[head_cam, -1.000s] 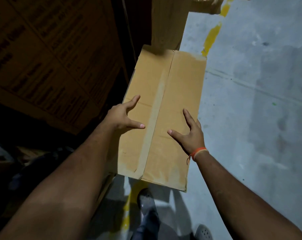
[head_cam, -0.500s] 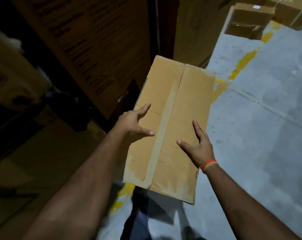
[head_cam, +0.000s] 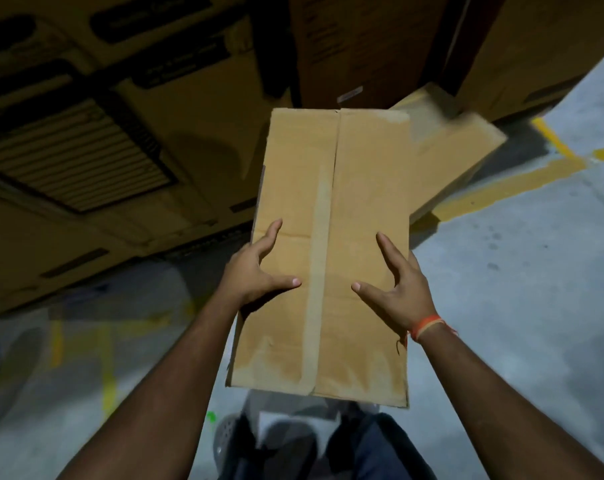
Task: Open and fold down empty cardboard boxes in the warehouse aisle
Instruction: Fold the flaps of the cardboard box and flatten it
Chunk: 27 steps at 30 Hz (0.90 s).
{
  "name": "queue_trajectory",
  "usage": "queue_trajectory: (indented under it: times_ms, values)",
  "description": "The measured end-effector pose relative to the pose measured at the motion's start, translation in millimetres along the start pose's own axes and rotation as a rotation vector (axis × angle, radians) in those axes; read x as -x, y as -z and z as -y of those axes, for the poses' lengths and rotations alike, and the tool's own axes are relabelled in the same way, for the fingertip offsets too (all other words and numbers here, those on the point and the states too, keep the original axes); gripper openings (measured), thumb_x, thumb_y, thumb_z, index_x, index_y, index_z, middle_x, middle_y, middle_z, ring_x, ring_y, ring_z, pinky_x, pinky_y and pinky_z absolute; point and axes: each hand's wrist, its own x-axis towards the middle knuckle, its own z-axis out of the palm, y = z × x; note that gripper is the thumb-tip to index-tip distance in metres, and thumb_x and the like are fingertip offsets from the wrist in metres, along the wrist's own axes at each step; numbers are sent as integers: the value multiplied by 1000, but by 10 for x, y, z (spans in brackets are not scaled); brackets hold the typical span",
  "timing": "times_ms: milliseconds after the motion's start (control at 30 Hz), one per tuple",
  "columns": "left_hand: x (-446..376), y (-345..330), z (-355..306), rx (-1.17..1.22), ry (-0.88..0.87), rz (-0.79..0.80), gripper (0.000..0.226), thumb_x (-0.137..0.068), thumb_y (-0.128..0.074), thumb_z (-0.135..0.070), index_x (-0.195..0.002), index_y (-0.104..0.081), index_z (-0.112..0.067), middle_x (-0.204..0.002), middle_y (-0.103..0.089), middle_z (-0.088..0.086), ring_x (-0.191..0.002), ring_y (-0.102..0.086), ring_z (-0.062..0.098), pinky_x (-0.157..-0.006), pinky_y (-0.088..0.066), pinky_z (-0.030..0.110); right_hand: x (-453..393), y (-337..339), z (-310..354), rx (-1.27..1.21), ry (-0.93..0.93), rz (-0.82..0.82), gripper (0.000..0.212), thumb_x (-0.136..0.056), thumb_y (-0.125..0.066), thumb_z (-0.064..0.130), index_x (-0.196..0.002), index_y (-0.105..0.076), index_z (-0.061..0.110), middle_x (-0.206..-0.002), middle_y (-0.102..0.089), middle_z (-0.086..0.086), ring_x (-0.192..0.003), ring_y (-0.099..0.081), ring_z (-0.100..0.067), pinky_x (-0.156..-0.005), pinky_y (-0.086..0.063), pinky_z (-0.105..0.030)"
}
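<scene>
Both hands, left (head_cam: 255, 271) and right (head_cam: 397, 289), clamp box (head_cam: 328, 237) sides, fingers spread; best split the 12-to-6 o'clock tape (head_cam: 319, 271) first.

Plain brown box (head_cam: 331, 237), long and narrow, flaps closed, tape strip down the centre seam. Held off the floor between left hand (head_cam: 255, 275) and right hand (head_cam: 395, 289), far end pointing away past the fingers.

Cardboard box (head_cam: 331, 244) swung from a rightward slant to straight ahead. Lifted clear above the feet. Second box (head_cam: 449, 150) now behind it.
</scene>
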Motion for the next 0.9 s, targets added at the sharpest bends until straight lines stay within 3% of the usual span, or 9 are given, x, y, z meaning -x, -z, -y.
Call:
queue_trajectory:
  times_ms: [167,367,667,767,833,900]
  values:
    - [714,-53,841,94,48,-111,117,-61,-91,-55,-148,-14,-69,-156,-45,-5,-143,-42,19,-115,-41,45,390,-695,38,114,43,78,100,-74,-86,40,-151,-25,56,-154,-32,3,-137,-44,-19,-106,-37,-27]
    - [1458,-234,2049,201,127,-166,117,-62,-92,-54,-147,-12,-70,-156,-44,-7,-142,-42,17,-114,-42,46,804,-1746,-166,178,106,200,101,-75,-86,40,-155,-25,48,-156,-34,5,-133,-37,-6,-106,-37,-28]
    - [1889,-1636,3913,262,381,-209,118,-55,-86,-74,-144,-9,-75,-139,-55,-1,-131,-52,26,-109,-47,47,971,-3155,-1914,238,108,432,102,-73,-85,48,-152,-22,57,-159,-31,10,-141,-37,-7,-114,-38,-33]
    - [1924,-2253,4312,240,432,-211,124,-49,-81,-83,-148,-7,-70,-122,-58,4,-112,-59,24,-101,-54,41,988,-3409,-2501,265,100,486,102,-72,-86,48,-152,-23,57,-157,-32,14,-143,-36,-7,-117,-38,-36]
    - [1938,-2535,4456,220,453,-230,127,-50,-87,-75,-150,-8,-68,-121,-50,5,-102,-57,20,-96,-52,32,1044,-3512,-2772,277,116,489,101,-72,-86,47,-151,-24,56,-158,-31,14,-144,-31,-3,-119,-34,-32]
    - [1916,-2619,4571,211,463,-271,127,-52,-92,-64,-150,-11,-67,-125,-41,2,-105,-50,18,-96,-46,28,1097,-3599,-2915,295,129,445,101,-72,-85,49,-152,-23,56,-161,-27,10,-146,-23,-5,-119,-20,-23]
